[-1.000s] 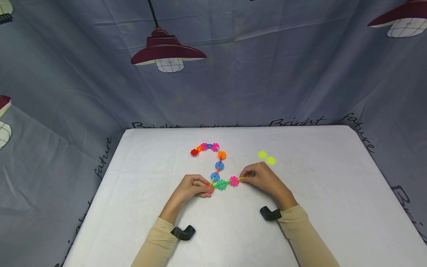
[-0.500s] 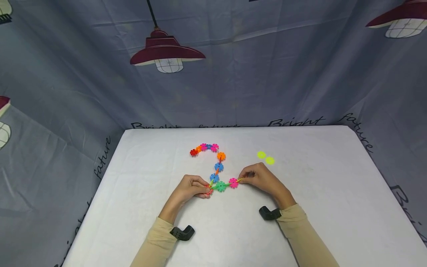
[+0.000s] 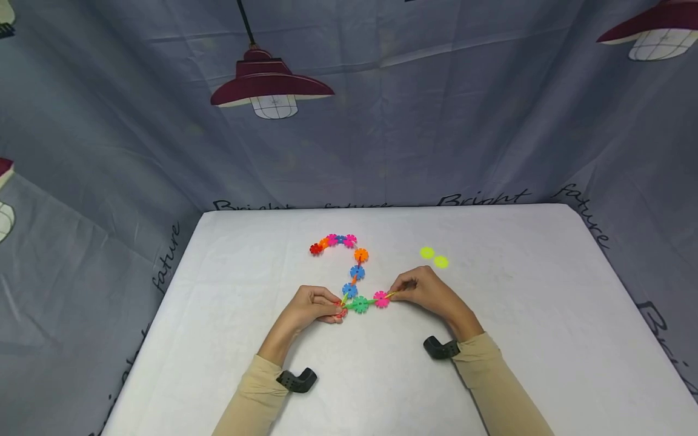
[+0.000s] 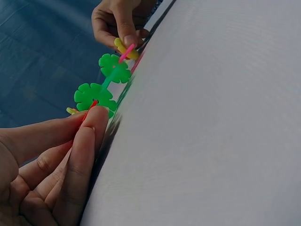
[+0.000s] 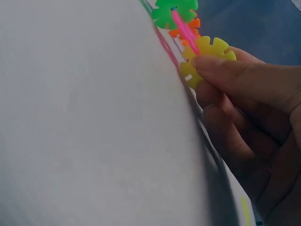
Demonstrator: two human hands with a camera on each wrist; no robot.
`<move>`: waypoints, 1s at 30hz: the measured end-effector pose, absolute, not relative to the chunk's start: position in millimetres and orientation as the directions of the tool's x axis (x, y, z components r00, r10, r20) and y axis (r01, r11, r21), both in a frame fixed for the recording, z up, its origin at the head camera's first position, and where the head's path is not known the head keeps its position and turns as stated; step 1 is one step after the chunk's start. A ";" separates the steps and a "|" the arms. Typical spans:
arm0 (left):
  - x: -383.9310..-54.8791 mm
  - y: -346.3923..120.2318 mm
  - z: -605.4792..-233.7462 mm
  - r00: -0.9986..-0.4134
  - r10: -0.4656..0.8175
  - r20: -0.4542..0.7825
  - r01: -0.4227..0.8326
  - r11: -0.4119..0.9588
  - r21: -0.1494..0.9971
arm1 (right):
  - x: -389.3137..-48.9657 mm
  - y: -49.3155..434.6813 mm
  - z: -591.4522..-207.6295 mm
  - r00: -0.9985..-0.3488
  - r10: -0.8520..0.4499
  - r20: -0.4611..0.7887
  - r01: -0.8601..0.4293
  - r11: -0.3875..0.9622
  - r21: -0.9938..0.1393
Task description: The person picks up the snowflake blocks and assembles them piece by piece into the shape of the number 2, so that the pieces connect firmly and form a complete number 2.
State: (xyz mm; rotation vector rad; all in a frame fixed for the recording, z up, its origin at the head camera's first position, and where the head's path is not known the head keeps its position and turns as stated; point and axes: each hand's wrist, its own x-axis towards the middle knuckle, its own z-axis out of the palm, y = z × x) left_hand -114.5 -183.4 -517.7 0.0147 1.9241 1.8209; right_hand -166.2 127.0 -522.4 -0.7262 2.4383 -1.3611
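A chain of notched, flower-shaped plastic discs lies on the white table, curving like a figure 2. Its far end is a red disc [image 3: 316, 249]. At the near left corner my left hand [image 3: 309, 306] pinches another red disc [image 4: 88, 109] between thumb and fingers, covering part of it. From there a green disc [image 3: 360, 304] and a pink disc [image 3: 382, 299] run to the right. My right hand [image 3: 424, 289] pinches the yellow disc [image 5: 214, 48] at that end, which is slotted onto the pink one. Fingertips hide part of the yellow disc.
Two loose yellow discs [image 3: 434, 257] lie on the table [image 3: 518, 290] beyond my right hand. Behind the table hangs a grey curtain [image 3: 392, 133] printed with lamps. A black wrist device [image 3: 297, 380] sits by each sleeve.
The green and pink discs between my hands have come very slightly nearer to me. Both hands keep their pinches and hardly move.
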 end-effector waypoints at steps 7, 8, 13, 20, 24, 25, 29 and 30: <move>-115.0 -181.9 -518.7 -0.883 0.331 -0.333 -0.309 0.126 0.943 | -170.1 151.9 -511.1 -0.867 -0.495 -0.060 -0.219 0.487 -0.845; -115.2 -181.5 -518.8 -0.882 0.332 -0.334 -0.309 0.129 0.942 | -171.4 158.0 -510.9 -0.896 -0.441 -0.061 -0.194 0.510 -0.838; -115.4 -181.3 -518.2 -0.880 0.332 -0.340 -0.311 0.138 0.940 | -176.6 185.2 -511.4 -0.997 -0.070 -0.027 -0.031 0.708 -0.705; -113.5 -183.7 -516.0 -0.883 0.331 -0.333 -0.307 0.129 0.943 | -180.8 193.6 -509.3 -0.992 -0.048 -0.116 0.046 0.718 -0.695; -113.2 -185.1 -516.8 -0.882 0.334 -0.331 -0.305 0.130 0.944 | -181.4 185.6 -509.7 -0.985 -0.118 -0.128 0.009 0.698 -0.716; -113.2 -185.4 -517.2 -0.882 0.336 -0.331 -0.304 0.130 0.944 | -180.9 183.1 -509.8 -0.984 -0.130 -0.125 -0.002 0.702 -0.712; -113.7 -185.9 -518.1 -0.880 0.344 -0.327 -0.299 0.134 0.945 | -178.3 173.3 -510.6 -0.973 -0.185 -0.135 -0.032 0.695 -0.719; -113.8 -185.9 -518.1 -0.880 0.346 -0.327 -0.297 0.136 0.945 | -177.8 171.0 -510.9 -0.969 -0.200 -0.147 -0.027 0.675 -0.738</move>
